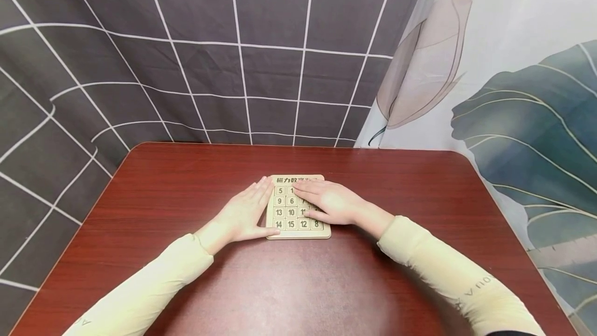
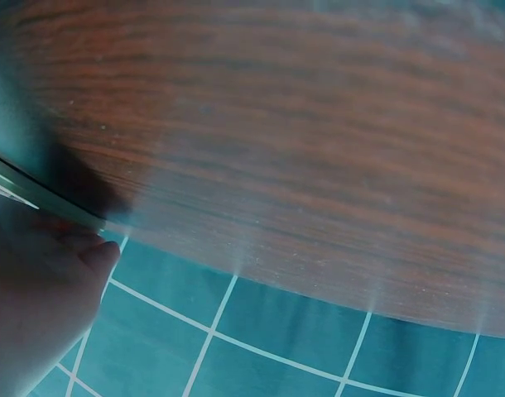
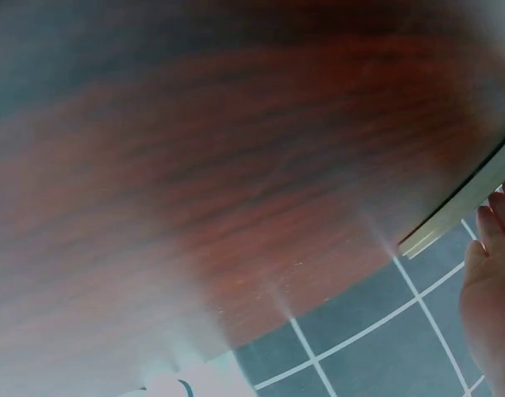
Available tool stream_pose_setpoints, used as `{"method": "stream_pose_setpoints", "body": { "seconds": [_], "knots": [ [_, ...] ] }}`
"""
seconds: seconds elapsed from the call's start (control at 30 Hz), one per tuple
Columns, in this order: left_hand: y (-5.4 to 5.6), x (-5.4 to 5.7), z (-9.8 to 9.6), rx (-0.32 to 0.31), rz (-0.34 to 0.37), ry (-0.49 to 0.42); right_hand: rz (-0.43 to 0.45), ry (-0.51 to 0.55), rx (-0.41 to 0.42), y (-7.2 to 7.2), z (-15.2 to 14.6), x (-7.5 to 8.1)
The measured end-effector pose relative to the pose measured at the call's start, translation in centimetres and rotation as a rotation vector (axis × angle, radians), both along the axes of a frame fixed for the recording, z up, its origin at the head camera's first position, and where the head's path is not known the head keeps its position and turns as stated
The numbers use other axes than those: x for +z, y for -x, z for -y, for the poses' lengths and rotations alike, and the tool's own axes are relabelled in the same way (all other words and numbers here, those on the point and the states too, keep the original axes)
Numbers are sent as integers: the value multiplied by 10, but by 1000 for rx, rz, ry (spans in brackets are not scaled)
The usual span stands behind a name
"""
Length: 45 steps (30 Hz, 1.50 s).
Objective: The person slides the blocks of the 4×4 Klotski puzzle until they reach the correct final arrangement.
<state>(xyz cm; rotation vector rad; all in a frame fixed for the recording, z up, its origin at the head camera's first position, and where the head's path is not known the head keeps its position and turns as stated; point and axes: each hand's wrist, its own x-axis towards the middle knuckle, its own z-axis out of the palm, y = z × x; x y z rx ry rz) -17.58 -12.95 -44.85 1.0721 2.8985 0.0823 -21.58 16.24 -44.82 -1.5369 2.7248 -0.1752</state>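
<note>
A pale wooden number slide puzzle (image 1: 298, 234) lies flat on the table, with dark printed characters along its top and numbered square tiles below. My left hand (image 1: 244, 215) rests along its left edge, fingers straight and pointing up the side, thumb reaching over the lower left corner. From the right, my right hand (image 1: 333, 202) lies over the upper right tiles with fingers extended, hiding several numbers. The 5, 9, 13 and 14 tiles down the left column show. The puzzle's edge appears beside the hand in both the left wrist view (image 2: 50, 198) and the right wrist view (image 3: 459, 211).
The table (image 1: 186, 185) has a reddish-brown wood-grain top with rounded far corners. Behind it hangs a dark grey cloth (image 1: 200, 66) with white grid lines. A white curtain (image 1: 494, 30) with leaf prints hangs at the right.
</note>
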Motion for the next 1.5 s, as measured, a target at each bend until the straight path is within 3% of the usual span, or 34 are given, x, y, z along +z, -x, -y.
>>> {"method": "stream_pose_setpoints", "body": {
  "seconds": [0.7, 0.93, 1.1, 1.5],
  "knots": [
    [0, -2, 0, 4, -1, -1, -9, 10, -18, -4, -16, 7],
    [0, -2, 1, -4, -8, 2, -41, 25, -14, -4, -25, 2],
    [0, -3, 1, -4, -4, 3, -35, 58, 0, -2, -14, 2],
    [1, -3, 1, -4, -6, -1, -2, -17, 33, 5, 26, 2]
  ]
}}
